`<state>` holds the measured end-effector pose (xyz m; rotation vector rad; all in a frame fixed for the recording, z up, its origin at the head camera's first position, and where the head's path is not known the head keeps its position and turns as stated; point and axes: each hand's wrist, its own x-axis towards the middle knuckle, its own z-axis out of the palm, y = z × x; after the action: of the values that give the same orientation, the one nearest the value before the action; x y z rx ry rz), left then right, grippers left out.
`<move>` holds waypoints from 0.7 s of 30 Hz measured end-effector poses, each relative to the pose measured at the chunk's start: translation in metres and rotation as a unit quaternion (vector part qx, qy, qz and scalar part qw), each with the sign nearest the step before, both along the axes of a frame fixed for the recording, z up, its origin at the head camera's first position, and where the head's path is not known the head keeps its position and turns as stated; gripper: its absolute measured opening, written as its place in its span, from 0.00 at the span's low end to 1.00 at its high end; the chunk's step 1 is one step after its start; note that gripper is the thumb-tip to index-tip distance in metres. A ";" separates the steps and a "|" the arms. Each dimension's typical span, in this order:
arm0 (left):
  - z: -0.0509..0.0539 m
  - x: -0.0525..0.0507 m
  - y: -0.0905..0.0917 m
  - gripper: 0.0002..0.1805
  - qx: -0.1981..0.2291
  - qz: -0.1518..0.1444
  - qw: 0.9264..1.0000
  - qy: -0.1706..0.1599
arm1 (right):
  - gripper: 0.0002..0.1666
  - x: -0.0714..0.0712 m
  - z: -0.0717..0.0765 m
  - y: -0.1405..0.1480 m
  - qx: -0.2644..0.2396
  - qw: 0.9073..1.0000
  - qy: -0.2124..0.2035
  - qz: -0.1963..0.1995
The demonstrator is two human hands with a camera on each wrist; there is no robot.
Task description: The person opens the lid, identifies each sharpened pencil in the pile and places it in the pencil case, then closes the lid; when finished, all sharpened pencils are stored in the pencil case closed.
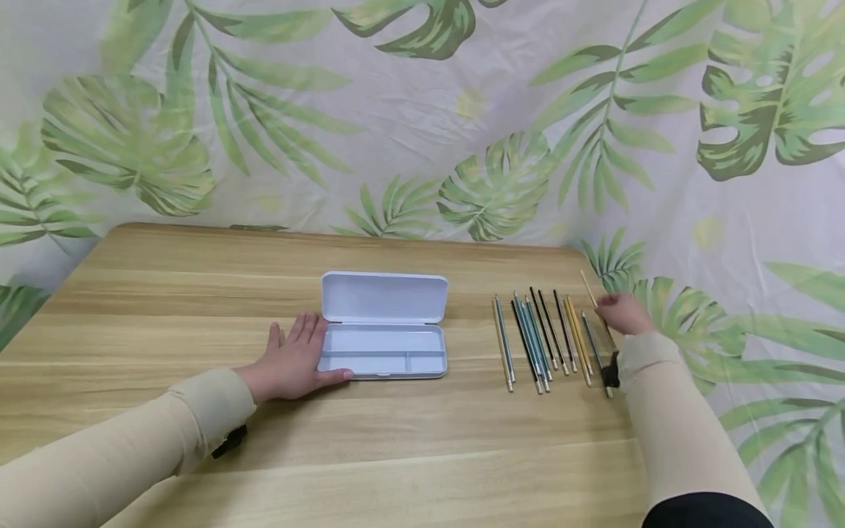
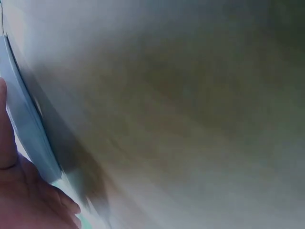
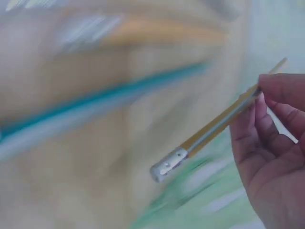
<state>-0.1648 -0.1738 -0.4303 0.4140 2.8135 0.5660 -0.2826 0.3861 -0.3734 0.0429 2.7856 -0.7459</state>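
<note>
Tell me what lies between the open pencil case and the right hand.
Head view: a stretch of bare tabletop, then loose black, teal and yellow pencils.

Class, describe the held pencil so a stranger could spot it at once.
Find the wooden table, then its right edge, beside the loose pencils. There, the right hand pinches a yellow pencil. Its neighbours lie on the table; this one alone is held.

Pencil case (image 1: 383,337) on table (image 1: 396,455), pencils (image 1: 532,341) spread to its right, backdrop (image 1: 409,125) behind table
</note>
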 end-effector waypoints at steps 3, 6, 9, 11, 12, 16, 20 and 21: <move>0.002 -0.001 -0.002 0.65 0.001 -0.005 1.000 0.000 | 0.26 -0.012 0.017 -0.039 -0.036 0.998 0.033 0.049; 0.002 -0.002 -0.001 0.64 0.009 -0.012 1.000 0.001 | 0.24 -0.016 0.030 -0.083 -0.075 0.989 0.040 0.118; 0.001 -0.003 -0.001 0.64 0.012 -0.019 1.000 0.000 | 0.22 -0.011 0.041 -0.129 -0.097 0.976 0.029 0.194; 0.000 -0.003 -0.002 0.64 0.008 -0.022 1.000 0.001 | 0.21 -0.004 0.047 -0.159 -0.082 0.964 0.032 0.249; 0.000 -0.003 -0.003 0.64 0.005 -0.023 1.000 0.002 | 0.20 -0.002 0.049 -0.173 -0.077 0.958 0.034 0.276; -0.001 -0.003 -0.005 0.64 0.001 -0.022 1.000 0.003 | 0.16 0.001 0.051 -0.223 -0.048 0.932 0.024 0.359; 0.000 -0.001 -0.004 0.64 0.006 -0.022 1.000 -0.001 | 0.14 -0.003 0.039 -0.259 -0.031 0.916 -0.009 0.401; 0.000 0.000 -0.004 0.64 0.006 -0.023 1.000 -0.001 | 0.13 -0.004 0.035 -0.266 -0.027 0.913 -0.017 0.407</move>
<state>-0.1650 -0.1777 -0.4299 0.4800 2.7922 0.5729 -0.2866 0.1200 -0.3386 -1.0304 2.3865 -0.5695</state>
